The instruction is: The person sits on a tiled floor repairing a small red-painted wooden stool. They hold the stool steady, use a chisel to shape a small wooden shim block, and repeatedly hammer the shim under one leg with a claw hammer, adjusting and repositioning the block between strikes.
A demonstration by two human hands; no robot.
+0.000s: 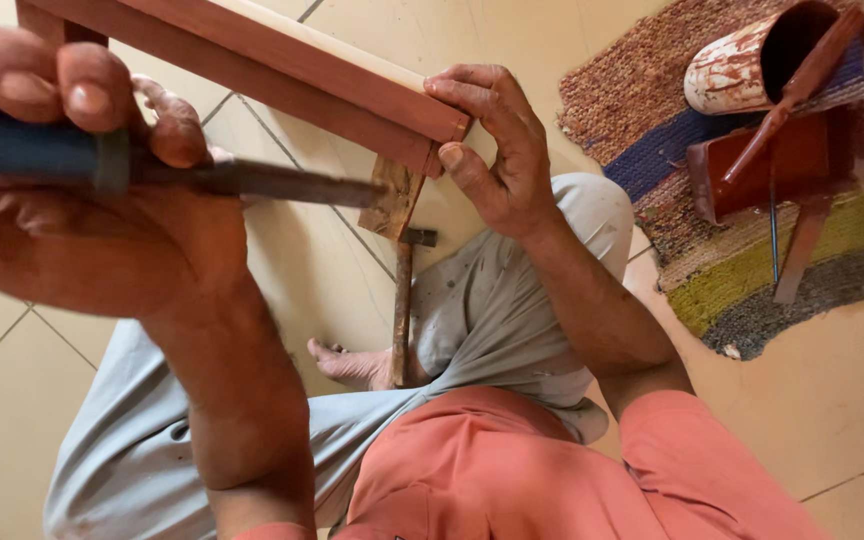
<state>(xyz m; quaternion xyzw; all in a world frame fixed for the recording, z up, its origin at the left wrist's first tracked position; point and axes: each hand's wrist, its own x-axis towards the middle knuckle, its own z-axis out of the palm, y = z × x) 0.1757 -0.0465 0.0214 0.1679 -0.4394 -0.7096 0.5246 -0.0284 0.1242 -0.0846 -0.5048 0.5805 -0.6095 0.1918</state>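
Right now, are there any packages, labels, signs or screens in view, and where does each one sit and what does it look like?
No labels, signs or screens show.
Paint can: the one container, top right on the woven mat, tipped on its side, cylindrical, white smeared with red-brown paint, dark open mouth.
Stir stick: red-brown, leaning out of the can's mouth.

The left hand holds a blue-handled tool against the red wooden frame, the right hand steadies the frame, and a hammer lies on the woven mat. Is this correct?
Not quite: the hammer lies on the tiled floor, not on the woven mat, as the head view shows. The left hand, blue-handled tool, right hand and frame are right.
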